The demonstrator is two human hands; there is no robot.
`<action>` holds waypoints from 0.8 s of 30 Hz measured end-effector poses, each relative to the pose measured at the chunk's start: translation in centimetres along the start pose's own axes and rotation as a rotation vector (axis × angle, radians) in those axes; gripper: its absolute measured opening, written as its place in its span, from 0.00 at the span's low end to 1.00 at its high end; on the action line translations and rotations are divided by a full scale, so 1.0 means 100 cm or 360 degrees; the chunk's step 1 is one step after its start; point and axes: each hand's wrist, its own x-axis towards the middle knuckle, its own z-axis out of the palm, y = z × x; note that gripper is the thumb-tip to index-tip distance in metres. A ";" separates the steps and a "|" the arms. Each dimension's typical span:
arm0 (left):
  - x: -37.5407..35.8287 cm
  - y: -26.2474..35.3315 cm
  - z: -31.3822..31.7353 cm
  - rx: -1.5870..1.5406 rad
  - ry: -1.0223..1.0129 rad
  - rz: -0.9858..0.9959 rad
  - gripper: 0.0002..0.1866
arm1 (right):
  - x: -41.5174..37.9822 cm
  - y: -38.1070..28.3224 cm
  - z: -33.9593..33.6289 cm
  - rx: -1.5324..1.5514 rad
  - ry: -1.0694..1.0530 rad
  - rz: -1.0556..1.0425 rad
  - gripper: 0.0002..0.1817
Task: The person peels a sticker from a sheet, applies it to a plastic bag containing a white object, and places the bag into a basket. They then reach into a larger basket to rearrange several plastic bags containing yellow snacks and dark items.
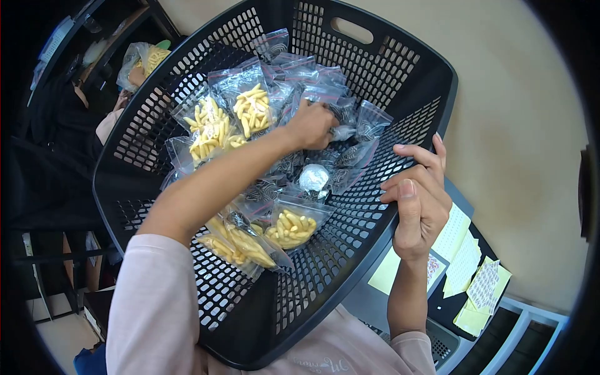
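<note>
A black plastic basket (244,328) with perforated sides tilts in front of me. My left hand (312,125) reaches deep into it, its fingers curled at a clear zip bag (324,94); the fingertips are partly hidden. Around it lie several zip bags with dark, line-patterned contents (374,122). Other bags hold yellow finger-shaped pieces (252,109), some nearer the front (290,228). A round silvery object (314,178) sits below my left hand. My right hand (419,200) grips the basket's right rim, fingers over the inside and thumb towards me.
Left of the basket, a hand (136,76) and a light sleeve (107,128) show by a clear bag of yellow pieces (153,57), near dark shelves (94,50). Yellow and white sheets (462,250) lie at lower right. A beige wall (519,112) rises behind.
</note>
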 end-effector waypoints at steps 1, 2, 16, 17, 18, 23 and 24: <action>0.003 -0.003 -0.012 -0.0111 -0.0101 -0.0078 0.16 | 0.001 0.000 0.000 0.0002 0.0001 -0.0006 0.16; 0.005 -0.007 -0.025 -0.0221 -0.0204 -0.0153 0.16 | 0.001 0.001 -0.001 0.0002 -0.0002 -0.0014 0.16; 0.008 0.018 0.000 0.0633 0.0201 0.0086 0.24 | 0.002 -0.001 0.001 0.0006 -0.0001 -0.0013 0.16; 0.011 0.025 0.005 0.0768 0.0149 0.0089 0.24 | 0.001 -0.001 0.001 0.0000 -0.0003 -0.0011 0.16; 0.014 0.029 0.010 0.0902 0.0094 0.0094 0.25 | 0.001 -0.001 0.001 -0.0005 -0.0004 -0.0007 0.16; 0.003 0.029 0.023 0.0640 -0.0042 0.0139 0.27 | 0.001 -0.001 0.000 -0.0001 -0.0005 -0.0002 0.15; 0.000 0.030 0.022 0.0687 -0.0037 0.0116 0.29 | 0.001 -0.001 0.001 0.0005 -0.0001 -0.0004 0.15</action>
